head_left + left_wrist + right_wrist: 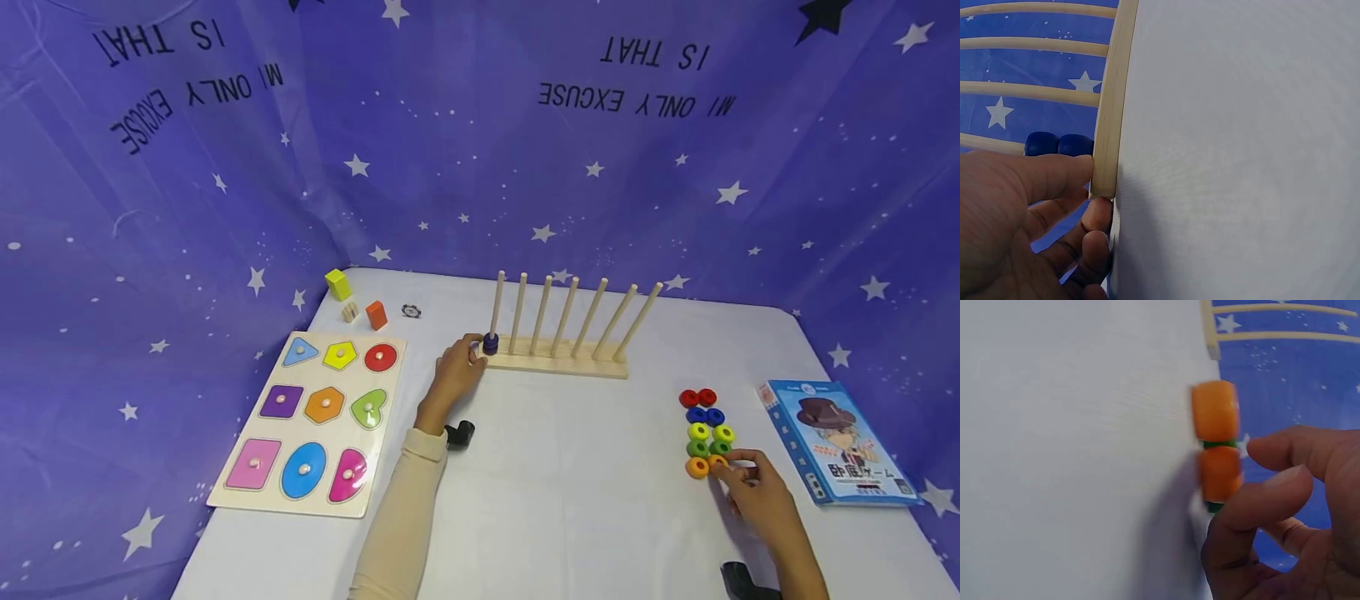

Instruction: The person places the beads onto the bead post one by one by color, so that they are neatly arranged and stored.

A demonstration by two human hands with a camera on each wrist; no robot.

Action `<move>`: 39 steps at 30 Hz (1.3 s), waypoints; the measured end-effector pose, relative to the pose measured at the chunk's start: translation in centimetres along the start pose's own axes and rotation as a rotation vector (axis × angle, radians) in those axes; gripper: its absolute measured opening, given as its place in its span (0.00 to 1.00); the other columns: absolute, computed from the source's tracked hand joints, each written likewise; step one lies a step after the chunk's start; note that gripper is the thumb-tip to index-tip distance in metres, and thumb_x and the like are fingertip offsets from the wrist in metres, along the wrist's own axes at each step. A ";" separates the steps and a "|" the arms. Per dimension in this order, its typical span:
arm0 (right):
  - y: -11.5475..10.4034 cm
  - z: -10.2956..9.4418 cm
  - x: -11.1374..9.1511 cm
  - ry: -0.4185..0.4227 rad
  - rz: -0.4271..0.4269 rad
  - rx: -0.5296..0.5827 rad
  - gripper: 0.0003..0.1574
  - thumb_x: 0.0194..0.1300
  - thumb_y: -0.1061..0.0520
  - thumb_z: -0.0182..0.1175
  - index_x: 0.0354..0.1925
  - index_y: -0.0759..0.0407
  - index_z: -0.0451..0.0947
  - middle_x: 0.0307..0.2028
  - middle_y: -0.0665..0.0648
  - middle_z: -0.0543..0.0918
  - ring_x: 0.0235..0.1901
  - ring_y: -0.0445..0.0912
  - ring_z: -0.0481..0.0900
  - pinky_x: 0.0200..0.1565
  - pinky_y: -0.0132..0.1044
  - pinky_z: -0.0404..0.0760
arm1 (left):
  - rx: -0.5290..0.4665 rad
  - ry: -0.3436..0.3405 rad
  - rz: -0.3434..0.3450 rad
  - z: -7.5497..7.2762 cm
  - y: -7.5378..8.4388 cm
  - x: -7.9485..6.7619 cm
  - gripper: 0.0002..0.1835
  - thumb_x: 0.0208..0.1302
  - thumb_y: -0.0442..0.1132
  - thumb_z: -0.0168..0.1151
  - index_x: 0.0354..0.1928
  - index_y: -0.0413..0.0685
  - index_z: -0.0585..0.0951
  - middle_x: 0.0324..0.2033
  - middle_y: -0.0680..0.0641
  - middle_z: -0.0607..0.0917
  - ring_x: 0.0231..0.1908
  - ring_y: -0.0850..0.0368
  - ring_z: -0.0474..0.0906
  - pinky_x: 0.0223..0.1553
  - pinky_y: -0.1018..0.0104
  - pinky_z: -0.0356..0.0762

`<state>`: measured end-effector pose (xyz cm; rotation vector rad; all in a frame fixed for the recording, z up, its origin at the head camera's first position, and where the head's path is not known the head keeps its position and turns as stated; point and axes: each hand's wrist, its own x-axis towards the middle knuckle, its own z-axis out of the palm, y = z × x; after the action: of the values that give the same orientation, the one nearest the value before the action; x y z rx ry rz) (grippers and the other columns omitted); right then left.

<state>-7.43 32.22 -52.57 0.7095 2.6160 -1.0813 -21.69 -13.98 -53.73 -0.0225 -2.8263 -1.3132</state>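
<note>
A wooden peg rack [555,363] with a row of upright pegs stands towards the back of the table. Two dark blue-purple beads [491,343] sit stacked on its leftmost peg. My left hand [457,371] grips the left end of the rack's base [1105,125], thumb beside those beads. At the right, paired beads lie on the table: red [688,398], blue [716,416], yellow [698,432], green [697,449] and orange [697,467]. My right hand [761,496] is at the nearer-right orange bead [1219,475], its thumb and forefinger parted beside it; contact is unclear.
A shape puzzle board [309,425] lies at the left. Behind it are a yellow block [338,285], an orange block [377,315], a small striped block [350,312] and a small dark ring-like piece [411,311]. A blue box [840,442] lies at the right.
</note>
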 end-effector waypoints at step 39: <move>-34.2 3.3 -2.2 -0.182 -0.825 0.061 0.27 0.64 0.44 0.61 0.57 0.51 0.69 0.36 0.56 0.77 0.22 0.50 0.79 0.20 0.43 0.77 | 0.034 0.010 0.035 -0.1 0.0 -0.2 0.23 0.63 0.37 0.62 0.60 0.48 0.74 0.30 0.47 0.77 0.30 0.54 0.67 0.36 0.58 0.59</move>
<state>-22.97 8.13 -33.49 -0.5120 2.7452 -1.3224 -21.52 -14.05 -53.68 -0.0642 -2.8253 -1.2552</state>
